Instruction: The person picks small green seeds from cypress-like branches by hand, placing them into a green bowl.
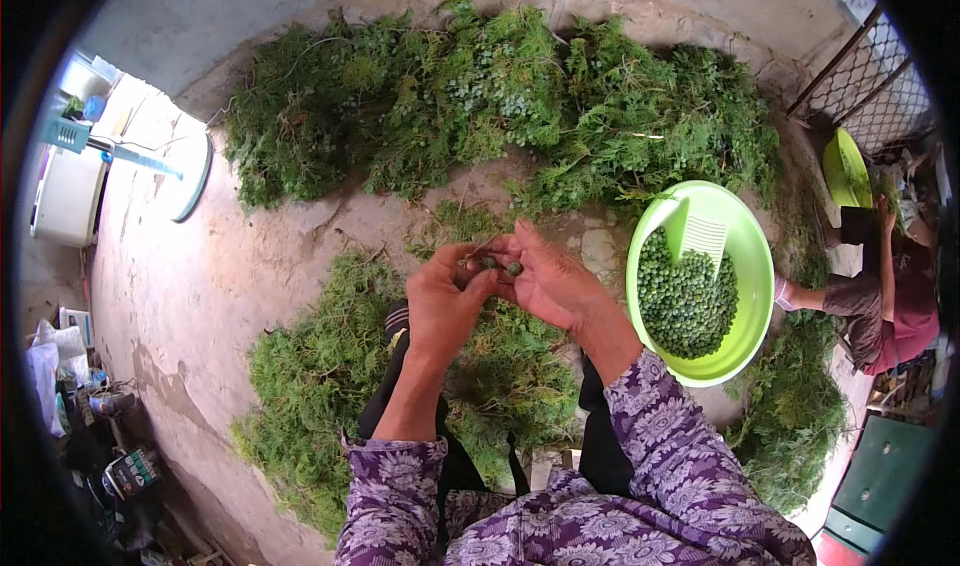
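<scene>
My left hand [440, 301] is closed in a pinch on a thin twig bearing small round green cones [489, 263]. Close against it, my right hand [550, 281] is turned partly palm up, its fingers curled around a green cone [514, 268] at the fingertips. Both hands meet above the floor, in front of my knees. To the right stands a light green basin [765, 286] with a built-in washboard [703, 238], partly filled with loose green cones [685, 311].
Cut evergreen branches [420, 106] lie along the wall, with more branches [310, 366] around my feet. At right sits another person [890, 316] near a second green basin [846, 169]. A fan base [192, 176] and assorted clutter [110, 436] are at left.
</scene>
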Motion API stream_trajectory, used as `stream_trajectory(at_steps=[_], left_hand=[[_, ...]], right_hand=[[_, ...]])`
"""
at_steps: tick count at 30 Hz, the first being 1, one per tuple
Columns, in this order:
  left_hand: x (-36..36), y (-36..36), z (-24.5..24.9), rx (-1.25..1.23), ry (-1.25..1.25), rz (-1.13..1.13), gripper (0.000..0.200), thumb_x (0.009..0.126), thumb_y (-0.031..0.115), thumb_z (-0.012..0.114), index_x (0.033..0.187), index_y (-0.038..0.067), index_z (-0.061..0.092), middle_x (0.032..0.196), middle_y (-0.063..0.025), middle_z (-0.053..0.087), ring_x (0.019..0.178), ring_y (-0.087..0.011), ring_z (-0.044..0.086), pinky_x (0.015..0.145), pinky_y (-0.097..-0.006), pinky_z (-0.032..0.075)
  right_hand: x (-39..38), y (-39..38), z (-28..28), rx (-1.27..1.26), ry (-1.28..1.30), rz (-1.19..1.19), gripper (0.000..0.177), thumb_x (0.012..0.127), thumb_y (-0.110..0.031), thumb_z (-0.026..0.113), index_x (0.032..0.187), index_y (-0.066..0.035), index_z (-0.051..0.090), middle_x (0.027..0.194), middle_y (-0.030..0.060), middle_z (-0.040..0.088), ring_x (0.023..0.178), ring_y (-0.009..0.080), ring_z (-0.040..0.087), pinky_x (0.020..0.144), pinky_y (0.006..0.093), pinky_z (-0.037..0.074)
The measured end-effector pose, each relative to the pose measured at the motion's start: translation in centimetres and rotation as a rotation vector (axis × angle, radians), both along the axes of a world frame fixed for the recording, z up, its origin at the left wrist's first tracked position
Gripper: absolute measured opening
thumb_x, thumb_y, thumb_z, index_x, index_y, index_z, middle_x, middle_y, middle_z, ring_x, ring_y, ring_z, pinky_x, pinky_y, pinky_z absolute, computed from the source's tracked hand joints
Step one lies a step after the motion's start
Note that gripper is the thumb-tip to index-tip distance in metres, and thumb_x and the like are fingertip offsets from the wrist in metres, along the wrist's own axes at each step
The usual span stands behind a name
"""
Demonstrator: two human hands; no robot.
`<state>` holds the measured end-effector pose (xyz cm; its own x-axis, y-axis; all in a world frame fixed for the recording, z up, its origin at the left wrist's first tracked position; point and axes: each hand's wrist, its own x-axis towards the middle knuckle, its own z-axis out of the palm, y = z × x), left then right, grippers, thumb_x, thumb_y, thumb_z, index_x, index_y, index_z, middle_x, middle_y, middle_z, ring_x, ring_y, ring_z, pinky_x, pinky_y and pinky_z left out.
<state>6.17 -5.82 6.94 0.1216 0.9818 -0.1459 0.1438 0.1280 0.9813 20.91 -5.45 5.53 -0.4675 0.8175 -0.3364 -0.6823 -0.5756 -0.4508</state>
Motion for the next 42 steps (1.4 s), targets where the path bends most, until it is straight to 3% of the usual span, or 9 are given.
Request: stream_trajectory(at_steps=[2, 10, 12, 17, 21, 24, 27, 36, 42], left_hand=[[-0.2, 0.1, 0.3, 0.059, 0.222, -0.036, 0.017, 0.077, 0.005, 0.060, 0.093, -0.001, 0.059, 0.069, -0.0016, 0.061, 0.063, -0.0051, 0.053, 0.057, -0.0217, 0.043], [-0.5, 0.2, -0.1, 0.106, 0.188, -0.012, 0.008, 0.077, 0.006, 0.058, 0.082, -0.002, 0.058, 0.067, -0.0047, 0.060, 0.061, -0.0076, 0.054, 0.056, -0.0234, 0.043], [-0.6, 0.2, -0.2, 0.066, 0.199, -0.042, 0.008, 0.078, 0.006, 0.058, 0.082, 0.000, 0.059, 0.071, -0.0021, 0.061, 0.065, -0.0068, 0.053, 0.060, -0.0234, 0.043], [-0.9, 0.4, 0.0, -0.198, -0.241, -0.137, 0.009, 0.079, 0.011, 0.057, 0.080, 0.001, 0.056, 0.071, -0.0022, 0.058, 0.062, -0.0096, 0.053, 0.058, -0.0228, 0.043], [-1.6, 0.6, 0.6, -0.281, -0.341, -0.111, 0.010, 0.079, 0.013, 0.058, 0.079, 0.003, 0.055, 0.068, -0.0012, 0.056, 0.055, -0.0087, 0.049, 0.050, -0.0207, 0.039], [-1.7, 0.8, 1.5, -0.396, -0.466, 0.047, 0.006, 0.079, 0.012, 0.057, 0.080, 0.007, 0.054, 0.066, 0.0020, 0.052, 0.056, -0.0049, 0.046, 0.045, -0.0199, 0.036], [-1.6, 0.7, 1.5, -0.382, -0.445, 0.128, 0.008, 0.080, 0.014, 0.057, 0.078, 0.007, 0.054, 0.065, 0.0014, 0.053, 0.050, -0.0041, 0.043, 0.040, -0.0185, 0.032], [-1.0, 0.5, 0.3, -0.244, -0.296, 0.083, 0.010, 0.082, 0.012, 0.054, 0.081, 0.002, 0.052, 0.067, 0.0004, 0.052, 0.055, -0.0050, 0.047, 0.042, -0.0200, 0.038], [-0.5, 0.5, 0.0, -0.117, -0.322, 0.100, 0.011, 0.083, 0.012, 0.053, 0.082, 0.001, 0.052, 0.068, -0.0009, 0.053, 0.051, -0.0052, 0.046, 0.044, -0.0203, 0.039]], right_hand=[[-0.2, -0.2, 0.1, -0.010, -0.007, -0.014, 0.043, 0.086, -0.039, 0.048, 0.101, 0.001, 0.047, 0.099, 0.0087, 0.049, 0.089, 0.0176, 0.051, 0.080, 0.0289, 0.046], [0.1, -0.6, 1.0, 0.095, -0.176, 0.016, 0.030, 0.087, -0.020, 0.050, 0.104, 0.003, 0.047, 0.100, 0.0080, 0.050, 0.091, 0.0158, 0.052, 0.083, 0.0293, 0.045], [-0.1, -0.6, 1.2, 0.154, -0.428, 0.037, 0.026, 0.084, -0.011, 0.050, 0.104, 0.005, 0.048, 0.099, 0.0092, 0.053, 0.085, 0.0154, 0.055, 0.077, 0.0296, 0.048], [-0.1, -0.6, 1.4, 0.324, -0.758, 0.066, 0.023, 0.080, -0.005, 0.048, 0.101, 0.004, 0.053, 0.087, 0.0070, 0.058, 0.073, 0.0126, 0.058, 0.066, 0.0270, 0.050], [0.9, -0.3, 1.6, 0.344, -0.951, 0.193, 0.018, 0.080, -0.006, 0.050, 0.096, 0.002, 0.055, 0.077, 0.0043, 0.059, 0.065, 0.0090, 0.057, 0.053, 0.0209, 0.047], [1.6, -0.6, 3.2, 0.185, -0.538, 0.192, 0.015, 0.080, -0.009, 0.054, 0.092, 0.000, 0.056, 0.074, 0.0034, 0.058, 0.060, 0.0075, 0.056, 0.049, 0.0178, 0.044], [1.5, -0.8, 3.3, 0.211, -0.458, 0.142, 0.013, 0.079, -0.014, 0.057, 0.088, -0.004, 0.057, 0.076, 0.0006, 0.057, 0.062, 0.0054, 0.054, 0.049, 0.0186, 0.044], [-1.2, -1.3, 2.9, 0.542, -0.854, 0.017, 0.018, 0.069, -0.009, 0.068, 0.083, -0.004, 0.058, 0.068, -0.0025, 0.053, 0.059, 0.0035, 0.046, 0.053, 0.0193, 0.039], [-1.2, -1.5, 2.9, 0.527, -0.840, 0.018, 0.016, 0.070, -0.009, 0.066, 0.080, -0.002, 0.056, 0.068, -0.0006, 0.055, 0.060, 0.0052, 0.049, 0.055, 0.0217, 0.041]])
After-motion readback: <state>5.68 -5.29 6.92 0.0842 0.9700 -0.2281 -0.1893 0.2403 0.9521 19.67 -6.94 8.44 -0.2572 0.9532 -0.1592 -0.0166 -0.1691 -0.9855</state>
